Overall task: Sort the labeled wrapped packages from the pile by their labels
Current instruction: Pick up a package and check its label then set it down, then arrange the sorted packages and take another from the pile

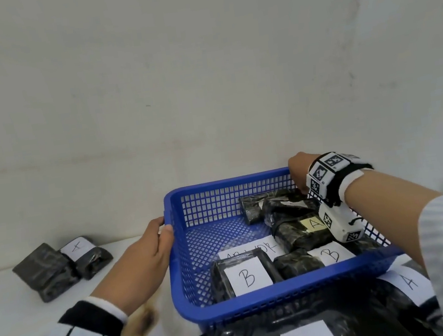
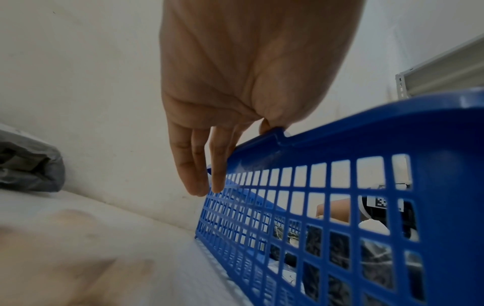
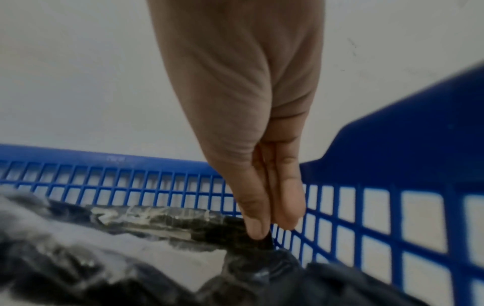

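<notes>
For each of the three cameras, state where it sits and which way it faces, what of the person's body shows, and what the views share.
Head: worn on the head, looking forward and down at the blue basket of labeled packages; left hand holding its rim, right hand inside.
Left wrist: looks along the left hand at the basket's rim and outer side wall.
Right wrist: looks along the right hand, fingertips on a black wrapped package.
Shared: all three show the basket.

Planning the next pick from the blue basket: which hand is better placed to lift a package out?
Probably the right hand: it is already inside the blue basket, fingertips touching a black wrapped package at the far wall. The left hand holds the basket's left rim, steadying it.
</notes>
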